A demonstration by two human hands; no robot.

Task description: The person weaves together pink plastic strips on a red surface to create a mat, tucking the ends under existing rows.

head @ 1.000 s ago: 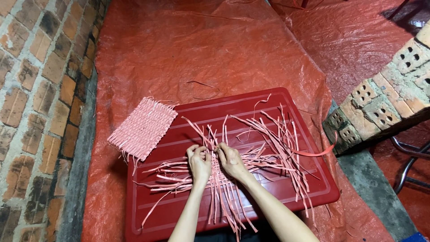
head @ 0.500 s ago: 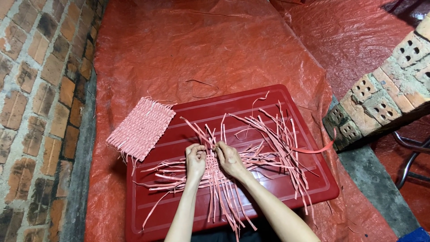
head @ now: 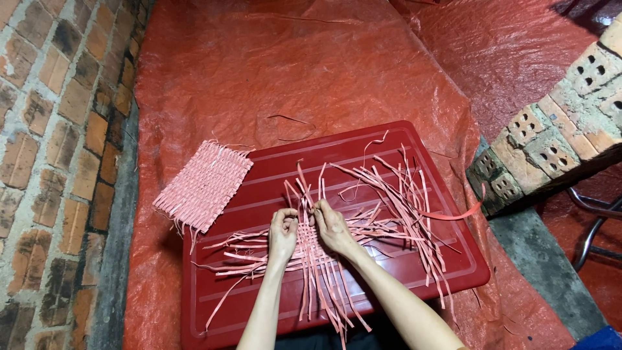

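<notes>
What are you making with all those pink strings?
A person is weaving thin pink strips together on a flat red plastic lid. The left hand and right hand both pinch strips at the middle of a small crossed patch, with loose ends fanning out all around. A spare bunch of loose strips lies to the right on the lid. A finished woven pink mat lies at the lid's left edge, on a red tarp.

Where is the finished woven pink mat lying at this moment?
The woven pink mat lies on the red tray's upper-left corner, overhanging the red tarp, left of both hands.
</notes>
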